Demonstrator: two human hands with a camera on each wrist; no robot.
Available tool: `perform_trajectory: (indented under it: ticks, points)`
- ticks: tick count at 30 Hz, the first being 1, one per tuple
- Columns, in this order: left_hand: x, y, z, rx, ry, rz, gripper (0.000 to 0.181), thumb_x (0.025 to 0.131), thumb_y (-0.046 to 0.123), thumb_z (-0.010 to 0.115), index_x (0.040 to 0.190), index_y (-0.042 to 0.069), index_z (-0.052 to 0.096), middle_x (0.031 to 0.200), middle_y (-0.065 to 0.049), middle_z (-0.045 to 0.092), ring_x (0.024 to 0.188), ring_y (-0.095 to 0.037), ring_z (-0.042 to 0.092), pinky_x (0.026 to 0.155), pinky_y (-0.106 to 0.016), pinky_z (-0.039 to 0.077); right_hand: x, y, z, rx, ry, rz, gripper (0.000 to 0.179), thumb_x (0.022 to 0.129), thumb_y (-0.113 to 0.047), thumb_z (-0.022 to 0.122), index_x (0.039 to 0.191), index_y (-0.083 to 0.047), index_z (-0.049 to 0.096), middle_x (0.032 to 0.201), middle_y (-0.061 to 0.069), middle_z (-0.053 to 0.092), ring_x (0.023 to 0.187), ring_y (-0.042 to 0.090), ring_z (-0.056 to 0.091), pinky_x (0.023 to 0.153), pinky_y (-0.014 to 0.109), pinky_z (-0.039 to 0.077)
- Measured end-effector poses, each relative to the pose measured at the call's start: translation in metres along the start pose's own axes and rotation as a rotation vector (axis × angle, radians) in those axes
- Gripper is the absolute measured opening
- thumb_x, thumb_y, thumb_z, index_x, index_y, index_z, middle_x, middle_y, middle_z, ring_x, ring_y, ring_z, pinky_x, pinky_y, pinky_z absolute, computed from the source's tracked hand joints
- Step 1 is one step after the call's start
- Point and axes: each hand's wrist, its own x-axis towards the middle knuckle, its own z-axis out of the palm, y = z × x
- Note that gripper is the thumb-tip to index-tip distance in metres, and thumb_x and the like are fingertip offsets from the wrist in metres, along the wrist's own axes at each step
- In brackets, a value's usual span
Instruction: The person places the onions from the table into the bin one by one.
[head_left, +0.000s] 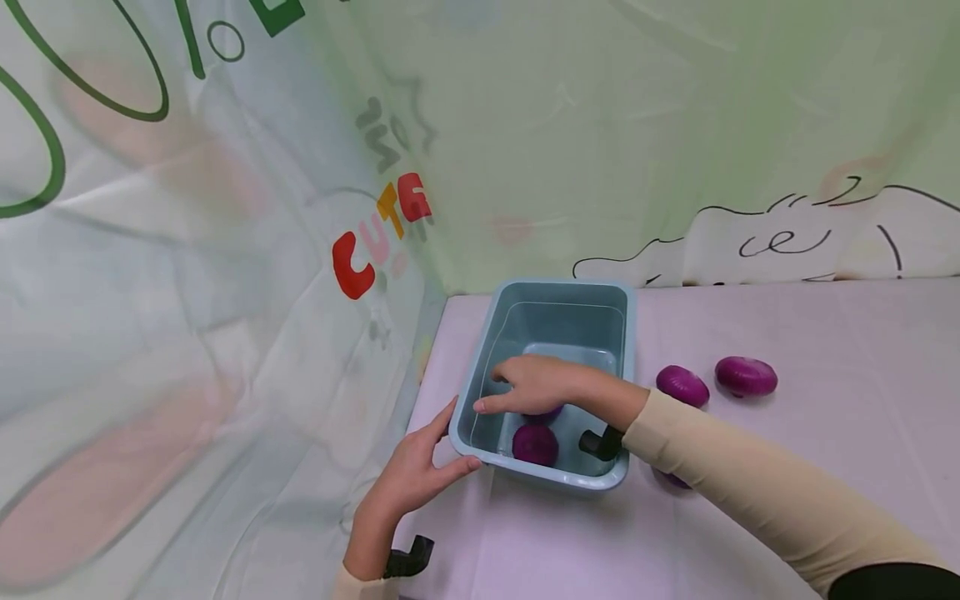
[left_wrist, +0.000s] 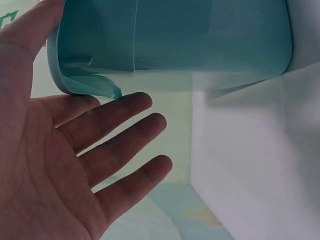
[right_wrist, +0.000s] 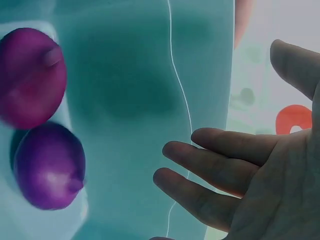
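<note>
A blue-grey plastic bin (head_left: 558,477) stands on the table and holds two red onions, one onion (head_left: 536,445) plainly seen and a second mostly hidden under my right hand in the head view. Both onions (right_wrist: 49,165) show side by side on the bin's floor in the right wrist view. My right hand (head_left: 534,385) hovers over the bin's left part, fingers apart and nothing in them. At the near left corner, my left hand (head_left: 414,471) touches the rim with thumb and index finger; its other fingers (left_wrist: 127,145) extend loosely below the rim, outside the bin.
Right of the bin lie two more red onions, a nearer onion (head_left: 682,386) and a farther onion (head_left: 746,377). Another onion (head_left: 672,479) is mostly hidden under my right forearm. Printed curtains (head_left: 525,150) rise behind and left of the pale cloth-covered table (head_left: 847,400).
</note>
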Motion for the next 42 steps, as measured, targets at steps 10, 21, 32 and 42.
perform_trajectory:
  ticks: [10,21,32,42]
  points:
    - [0.000,-0.002,0.003,-0.009,-0.005,-0.003,0.091,0.092,0.061,0.073,0.166,0.035,0.026,0.152,0.016,0.050,0.130,-0.014,0.056,0.100,-0.050,0.051,-0.012,-0.001,-0.007,0.015,0.029,-0.015,0.080,0.098,-0.061,0.059,0.145,0.003,0.057,0.138,0.017,0.063,0.124,0.030,0.062,0.101,0.051,0.051]
    - [-0.001,0.003,-0.001,-0.018,0.002,-0.016,0.092,0.091,0.060,0.074,0.166,0.035,0.027,0.151,0.018,0.050,0.130,-0.012,0.056,0.100,-0.046,0.051,-0.038,-0.017,-0.025,-0.024,0.205,-0.020,0.076,0.100,-0.059,0.059,0.149,-0.001,0.054,0.145,0.015,0.058,0.133,0.034,0.055,0.103,0.056,0.048]
    - [-0.001,0.003,0.001,-0.014,0.006,0.005,0.091,0.092,0.058,0.074,0.166,0.033,0.027,0.150,0.013,0.052,0.129,-0.015,0.058,0.098,-0.048,0.052,-0.068,-0.020,-0.029,-0.260,0.314,-0.011,0.071,0.099,-0.056,0.064,0.151,-0.010,0.055,0.147,0.013,0.058,0.138,0.039,0.049,0.112,0.076,0.019]
    - [0.000,0.002,0.002,-0.019,-0.003,-0.019,0.092,0.091,0.058,0.075,0.166,0.037,0.025,0.154,0.016,0.047,0.132,-0.014,0.055,0.101,-0.050,0.050,-0.101,-0.004,-0.035,-0.300,0.415,-0.017,0.070,0.099,-0.051,0.068,0.148,-0.004,0.056,0.143,0.017,0.059,0.135,0.042,0.050,0.112,0.072,0.023]
